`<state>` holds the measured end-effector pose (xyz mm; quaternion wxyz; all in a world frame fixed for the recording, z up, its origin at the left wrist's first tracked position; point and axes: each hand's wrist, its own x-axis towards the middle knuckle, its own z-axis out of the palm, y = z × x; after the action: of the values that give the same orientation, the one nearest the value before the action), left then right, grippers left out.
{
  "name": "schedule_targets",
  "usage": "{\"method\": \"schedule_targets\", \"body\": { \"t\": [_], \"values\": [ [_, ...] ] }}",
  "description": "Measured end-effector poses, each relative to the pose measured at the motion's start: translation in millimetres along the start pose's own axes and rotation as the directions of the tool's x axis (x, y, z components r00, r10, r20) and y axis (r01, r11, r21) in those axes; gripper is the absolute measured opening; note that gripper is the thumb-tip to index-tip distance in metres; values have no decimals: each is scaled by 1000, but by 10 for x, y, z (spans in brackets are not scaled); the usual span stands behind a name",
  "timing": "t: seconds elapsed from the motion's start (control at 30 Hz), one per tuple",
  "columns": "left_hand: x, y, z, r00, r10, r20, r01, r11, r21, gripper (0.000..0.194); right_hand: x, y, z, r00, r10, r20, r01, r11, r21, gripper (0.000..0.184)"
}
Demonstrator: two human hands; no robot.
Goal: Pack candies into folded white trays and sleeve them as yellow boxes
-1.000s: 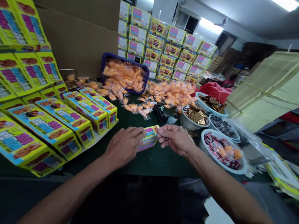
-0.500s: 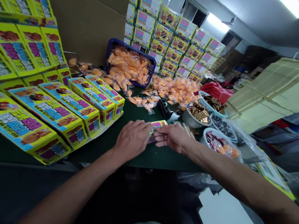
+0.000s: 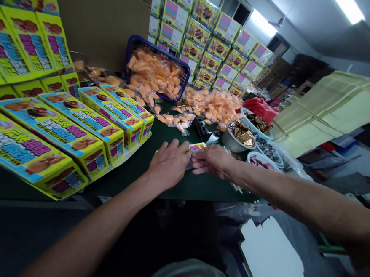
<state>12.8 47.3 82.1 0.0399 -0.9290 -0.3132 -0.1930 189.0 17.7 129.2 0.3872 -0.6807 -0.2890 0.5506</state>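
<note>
A small yellow printed box (image 3: pixel 197 147) lies on the dark green table (image 3: pixel 138 169), mostly covered by my hands. My left hand (image 3: pixel 168 164) lies flat over its left part, fingers stretched and pressing on it. My right hand (image 3: pixel 213 161) grips the box's right end with the fingers pinched together. A black tape dispenser (image 3: pixel 203 130) sits just behind the box. A row of closed yellow and blue boxes (image 3: pixel 91 121) leans in a line at my left.
A blue basket (image 3: pixel 156 71) of orange wrapped sweets stands at the back, with loose orange packets (image 3: pixel 214 109) beside it. Bowls of wrapped candies (image 3: pixel 240 136) line the right. Stacked printed boxes (image 3: pixel 210 43) fill the back; flat cardboard sheets (image 3: pixel 329 106) lie at the right.
My hands have pressed the box flatter against the table, and the left hand now covers more of it. The view has tilted down and shifted.
</note>
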Motion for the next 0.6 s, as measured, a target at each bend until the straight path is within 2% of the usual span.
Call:
{"method": "schedule_targets", "body": {
  "t": [0.37,0.53,0.6],
  "values": [
    [-38,4,-33,1000,-2,-31,1,999,-46,23,-63,78,76,998,-49,-25,48,998,-29,13],
    [-34,20,-4,999,1,-37,-2,1000,-11,25,-16,68,-28,998,-49,-46,49,999,-17,9],
    [-29,32,6,999,-2,-45,2,1000,-1,28,5,102,-95,997,-68,-30,68,998,-1,12]
  ]
}}
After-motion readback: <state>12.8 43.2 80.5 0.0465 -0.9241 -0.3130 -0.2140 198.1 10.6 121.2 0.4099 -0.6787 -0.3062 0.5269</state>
